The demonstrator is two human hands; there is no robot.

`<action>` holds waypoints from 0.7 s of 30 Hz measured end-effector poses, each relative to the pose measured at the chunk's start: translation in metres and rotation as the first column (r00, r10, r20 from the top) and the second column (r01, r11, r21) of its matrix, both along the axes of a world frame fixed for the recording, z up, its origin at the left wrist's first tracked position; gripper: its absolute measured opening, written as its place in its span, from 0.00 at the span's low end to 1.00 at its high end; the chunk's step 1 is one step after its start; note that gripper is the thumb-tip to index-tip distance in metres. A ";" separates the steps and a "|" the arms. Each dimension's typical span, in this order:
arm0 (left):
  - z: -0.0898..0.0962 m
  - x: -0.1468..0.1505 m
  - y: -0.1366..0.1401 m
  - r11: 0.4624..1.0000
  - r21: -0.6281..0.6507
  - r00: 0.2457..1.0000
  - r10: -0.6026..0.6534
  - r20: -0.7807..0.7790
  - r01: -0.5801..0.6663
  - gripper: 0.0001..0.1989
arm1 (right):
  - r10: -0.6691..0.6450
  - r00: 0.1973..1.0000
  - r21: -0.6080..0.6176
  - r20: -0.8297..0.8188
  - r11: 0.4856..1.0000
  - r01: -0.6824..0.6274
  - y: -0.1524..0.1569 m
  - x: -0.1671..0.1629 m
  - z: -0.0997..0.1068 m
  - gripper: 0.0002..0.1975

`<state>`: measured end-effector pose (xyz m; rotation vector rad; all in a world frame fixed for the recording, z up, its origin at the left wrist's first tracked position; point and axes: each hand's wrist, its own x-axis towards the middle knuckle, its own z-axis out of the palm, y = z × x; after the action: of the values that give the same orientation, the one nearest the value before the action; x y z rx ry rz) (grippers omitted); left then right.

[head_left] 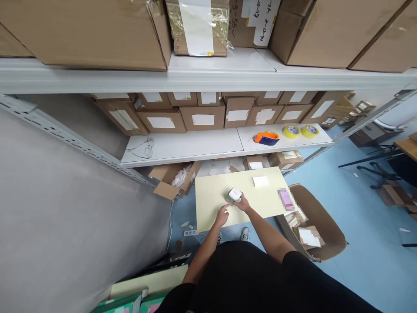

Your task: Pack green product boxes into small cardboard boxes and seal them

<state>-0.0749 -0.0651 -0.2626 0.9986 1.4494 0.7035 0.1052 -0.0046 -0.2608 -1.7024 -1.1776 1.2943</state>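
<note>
My right hand (243,203) is closed around a small white-and-green box (234,194), held above a pale yellow tabletop (208,191). Just below the box is my left hand (222,216), its index finger stretched toward the box's lower edge; whether it touches cannot be made out. Farther back on the tabletop lies a flat white item (260,181), perhaps a small box or a stack of paper. A blurred-out pink rectangular item (286,199) rests near the right edge.
A shelf (195,145) behind holds labelled cartons (202,119), an orange-and-blue tape dispenser (266,138), yellow tape rolls (291,131) and glasses (148,149). An open carton (167,176) stands left; a large one (329,226) with small boxes stands right. A power strip (190,233) lies on the floor.
</note>
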 end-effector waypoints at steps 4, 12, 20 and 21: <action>0.015 -0.014 -0.004 0.993 0.099 0.979 0.082 -0.186 -0.064 0.28 | -0.070 0.998 -0.086 0.001 0.994 0.070 -0.013 0.014 -0.005 0.39; 0.070 0.007 0.061 0.868 0.394 0.945 -0.221 -0.240 0.303 0.31 | -0.169 0.968 -0.200 -0.188 0.971 0.131 -0.034 0.016 0.008 0.41; 0.063 -0.004 0.051 0.868 0.325 0.852 -0.186 -0.489 0.376 0.24 | 0.059 0.957 0.015 -0.283 0.998 -0.057 0.000 -0.016 0.023 0.30; 0.063 -0.007 0.048 0.875 0.314 0.841 -0.169 -0.513 0.368 0.25 | 0.083 0.964 0.023 -0.251 0.997 -0.080 0.007 -0.020 0.023 0.28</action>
<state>-0.0819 -0.0169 -0.1992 1.7665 1.5545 0.5753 0.0854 0.0022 -0.2382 -1.4424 -1.1119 1.5007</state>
